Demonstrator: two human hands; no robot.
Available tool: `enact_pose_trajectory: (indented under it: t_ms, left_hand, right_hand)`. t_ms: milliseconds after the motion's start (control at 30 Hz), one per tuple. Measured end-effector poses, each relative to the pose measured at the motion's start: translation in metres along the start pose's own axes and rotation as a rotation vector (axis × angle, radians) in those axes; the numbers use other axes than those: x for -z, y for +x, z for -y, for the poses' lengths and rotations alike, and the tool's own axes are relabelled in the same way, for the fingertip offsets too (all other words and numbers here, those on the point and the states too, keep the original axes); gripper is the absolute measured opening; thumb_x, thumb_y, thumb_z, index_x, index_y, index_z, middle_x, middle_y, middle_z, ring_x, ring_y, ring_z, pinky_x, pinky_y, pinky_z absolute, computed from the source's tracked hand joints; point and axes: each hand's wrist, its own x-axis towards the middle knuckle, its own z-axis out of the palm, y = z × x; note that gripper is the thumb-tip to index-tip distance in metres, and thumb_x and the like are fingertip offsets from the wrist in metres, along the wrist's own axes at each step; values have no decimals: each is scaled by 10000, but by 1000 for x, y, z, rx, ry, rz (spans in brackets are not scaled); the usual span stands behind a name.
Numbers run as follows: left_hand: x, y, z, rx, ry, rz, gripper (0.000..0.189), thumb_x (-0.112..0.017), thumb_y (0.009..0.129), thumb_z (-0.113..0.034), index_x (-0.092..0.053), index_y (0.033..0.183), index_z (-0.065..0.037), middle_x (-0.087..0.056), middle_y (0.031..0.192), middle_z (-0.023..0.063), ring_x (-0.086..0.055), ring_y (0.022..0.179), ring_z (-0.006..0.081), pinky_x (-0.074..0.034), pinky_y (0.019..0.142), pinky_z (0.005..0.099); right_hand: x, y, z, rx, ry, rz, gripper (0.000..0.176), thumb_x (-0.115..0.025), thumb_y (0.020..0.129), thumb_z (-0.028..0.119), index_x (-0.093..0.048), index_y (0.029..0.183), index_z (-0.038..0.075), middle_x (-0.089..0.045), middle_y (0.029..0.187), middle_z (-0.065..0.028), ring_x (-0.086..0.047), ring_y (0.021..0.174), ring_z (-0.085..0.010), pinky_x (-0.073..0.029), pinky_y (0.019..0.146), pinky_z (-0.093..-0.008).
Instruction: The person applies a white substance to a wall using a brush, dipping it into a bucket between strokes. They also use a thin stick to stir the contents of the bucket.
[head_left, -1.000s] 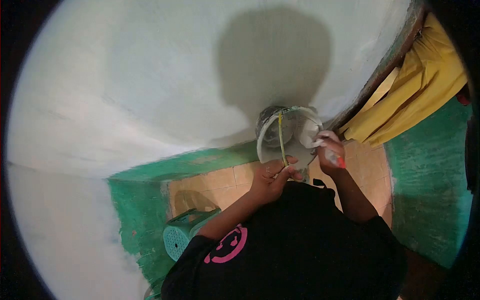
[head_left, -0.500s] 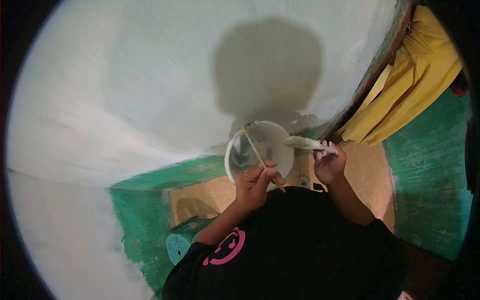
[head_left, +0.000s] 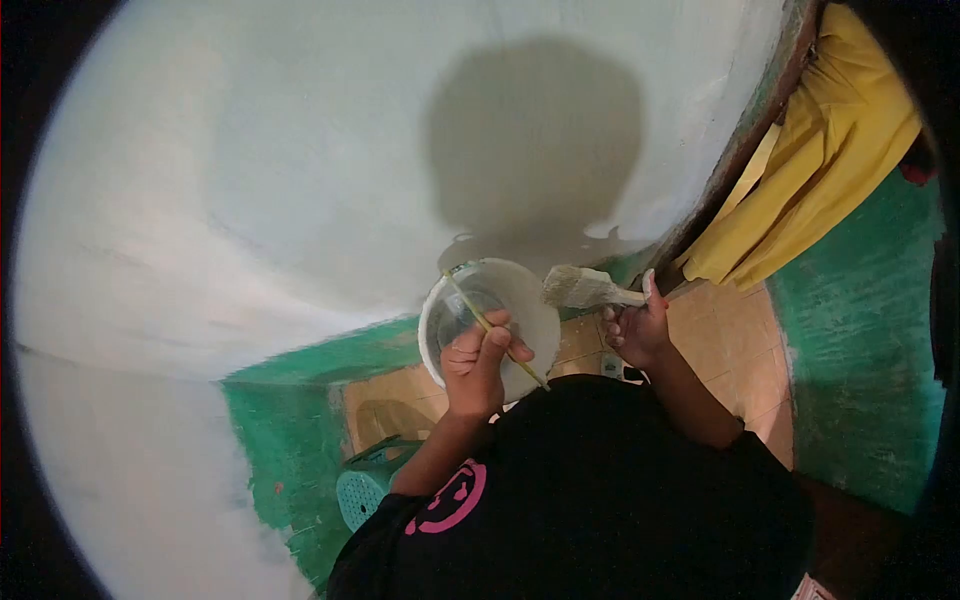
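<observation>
My left hand (head_left: 476, 368) is closed round a thin yellow-green handle (head_left: 467, 300) that crosses the top of a white bucket (head_left: 540, 320). The bucket hangs or rests just in front of my body; its inside looks pale, with a darker patch at the left. Right of the bucket, my right hand (head_left: 640, 330) grips the handle of a wide paintbrush (head_left: 590, 288). The brush is coated in whitish paint, and its bristles point left, close to the bucket's rim.
A pale painted wall (head_left: 300, 180) with green lower parts stands ahead. Yellow cloth (head_left: 810, 180) hangs at the upper right. A turquoise stool (head_left: 362, 495) is at the lower left on the tan tiled floor (head_left: 725, 340).
The bucket and my left hand have moved left and slightly down. My right hand has shifted left, and the brush has turned so that its broad side shows.
</observation>
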Motion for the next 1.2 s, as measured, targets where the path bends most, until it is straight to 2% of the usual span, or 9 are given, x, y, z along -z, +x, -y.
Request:
enact_pose_trajectory:
  t_ms: [167,367,500,667,900,967,1000,1067,1200]
  left_hand:
    - [11,12,6,99,-184,-247,271,-494,903,-215,-537,1044,13,-570,684,37,-533,640,115,-415,631,253]
    - [32,10,17,248,-438,-203,199,-509,887,-232,-526,968,-50,-483,634,-8,-463,612,106,-361,592,265]
    - [27,12,20,341,-465,-262,151,-527,871,-251,-507,908,-106,-423,634,-39,-425,608,100,-336,569,264]
    - [26,8,22,503,-533,-195,131,-528,858,-257,-444,817,-166,-365,646,-61,-363,578,71,-294,516,221]
    - [28,6,28,562,-520,-223,168,-516,854,-242,-403,751,-174,-355,633,-74,-309,520,51,-241,449,196]
    - [27,6,26,586,-516,-247,188,-495,863,-241,-393,718,-176,-347,617,-79,-299,507,49,-233,440,199]
    - [28,5,27,584,-513,-243,188,-495,863,-241,-393,718,-176,-347,617,-79,-299,507,49,-233,440,199]
    - [31,4,26,590,-535,-242,175,-505,862,-243,-419,724,-178,-365,607,-87,-301,499,58,-236,439,210]
    - [35,5,26,579,-554,-193,173,-506,857,-242,-416,722,-181,-361,605,-91,-300,490,55,-234,436,207]
  right_hand:
    - [-1,0,15,136,-49,-60,587,-350,847,602,-541,1028,76,-577,753,-62,-549,618,-145,-446,482,-234]
    - [18,3,32,514,164,-318,522,-429,860,512,-511,1057,36,-589,740,-90,-555,595,-166,-486,527,-249]
    - [44,5,46,586,259,-251,432,-479,864,449,-532,1037,56,-601,763,-85,-560,614,-144,-492,551,-249]
    - [29,2,60,658,162,-362,348,-463,886,351,-530,1056,56,-612,835,-98,-570,665,-150,-491,587,-252]
    - [-9,1,113,942,-332,-304,378,-428,890,296,-486,1141,20,-601,922,-104,-577,725,-171,-492,633,-295]
    - [-21,-2,132,1186,-438,-213,411,-425,888,273,-448,1191,-4,-594,970,-132,-590,735,-193,-496,630,-310]
    - [-32,-7,140,1190,-435,-211,411,-425,888,273,-448,1191,-4,-594,970,-132,-590,735,-193,-496,630,-310]
    - [-60,-16,152,1455,-605,-253,488,-423,885,263,-363,1278,-21,-582,1017,-160,-603,751,-213,-502,643,-333]
    - [-85,-24,167,1722,-918,-397,570,-411,883,234,-232,1352,-37,-574,1042,-180,-610,823,-229,-495,704,-332]
